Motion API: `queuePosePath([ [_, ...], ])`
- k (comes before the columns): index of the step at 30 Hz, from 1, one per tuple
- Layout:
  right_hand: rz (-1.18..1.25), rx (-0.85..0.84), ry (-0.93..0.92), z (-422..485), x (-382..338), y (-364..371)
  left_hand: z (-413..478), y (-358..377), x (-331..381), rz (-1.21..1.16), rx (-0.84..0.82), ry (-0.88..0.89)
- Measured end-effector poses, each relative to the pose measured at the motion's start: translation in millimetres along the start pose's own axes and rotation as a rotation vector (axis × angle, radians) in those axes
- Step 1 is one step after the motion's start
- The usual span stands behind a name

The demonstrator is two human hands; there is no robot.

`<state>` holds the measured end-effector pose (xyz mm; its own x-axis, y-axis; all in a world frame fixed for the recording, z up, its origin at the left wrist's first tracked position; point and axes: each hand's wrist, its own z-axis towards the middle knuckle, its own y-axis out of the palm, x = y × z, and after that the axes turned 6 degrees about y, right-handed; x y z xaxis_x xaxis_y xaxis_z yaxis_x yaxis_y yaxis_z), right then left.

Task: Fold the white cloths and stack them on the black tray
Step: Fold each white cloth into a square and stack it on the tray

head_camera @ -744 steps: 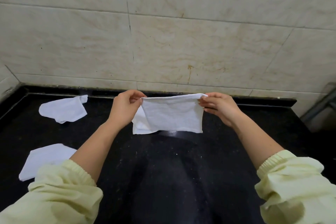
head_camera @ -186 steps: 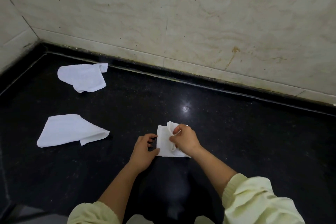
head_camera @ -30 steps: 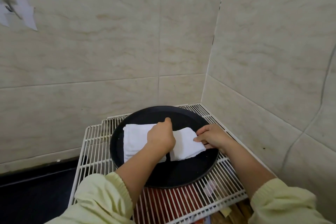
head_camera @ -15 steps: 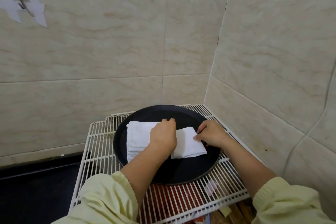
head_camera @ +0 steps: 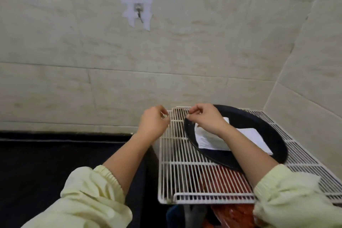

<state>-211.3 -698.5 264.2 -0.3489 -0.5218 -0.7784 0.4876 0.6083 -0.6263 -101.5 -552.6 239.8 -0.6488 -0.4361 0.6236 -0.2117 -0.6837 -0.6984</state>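
Note:
The round black tray (head_camera: 266, 129) sits on a white wire rack at the right. Folded white cloths (head_camera: 246, 137) lie on it, partly hidden behind my right forearm. My right hand (head_camera: 205, 118) hovers above the tray's left rim, fingers loosely curled, holding nothing. My left hand (head_camera: 153, 122) hangs over the rack's left edge, also loosely curled with nothing in it. Neither hand touches the cloths.
The white wire rack (head_camera: 177, 168) stands in the corner of beige tiled walls, with red and dark items beneath it. A black countertop (head_camera: 46, 163) stretches to the left. A metal hook (head_camera: 138, 10) taped to the wall hangs above.
Both hands have let go of the cloths on the tray and pulled back to the left. The view has swung left, so the tray now sits at the right.

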Motion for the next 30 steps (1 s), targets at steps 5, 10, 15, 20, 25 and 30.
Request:
queuePosePath([
  [5, -0.08, -0.126, -0.059, -26, -70, 121, -65, -86, -105, 0.023, 0.031, -0.178],
  [10, -0.08, -0.262, -0.044, -62, -113, 239, -138, -159, -195, 0.084, 0.042, -0.311],
  [15, -0.115, -0.384, -0.078, -104, -165, 347, -207, -231, -277, 0.143, 0.061, -0.451],
  [20, -0.259, -0.472, -0.206, -130, -221, 441, -253, -293, -347, 0.109, 0.156, -0.582],
  [25, -0.439, -0.554, -0.378, -137, -267, 522, -281, -340, -406, 0.134, 0.199, -0.67],
  [30, -0.558, -0.605, -0.527, -134, -314, 605, -291, -391, -477, 0.187, 0.217, -0.74],
])
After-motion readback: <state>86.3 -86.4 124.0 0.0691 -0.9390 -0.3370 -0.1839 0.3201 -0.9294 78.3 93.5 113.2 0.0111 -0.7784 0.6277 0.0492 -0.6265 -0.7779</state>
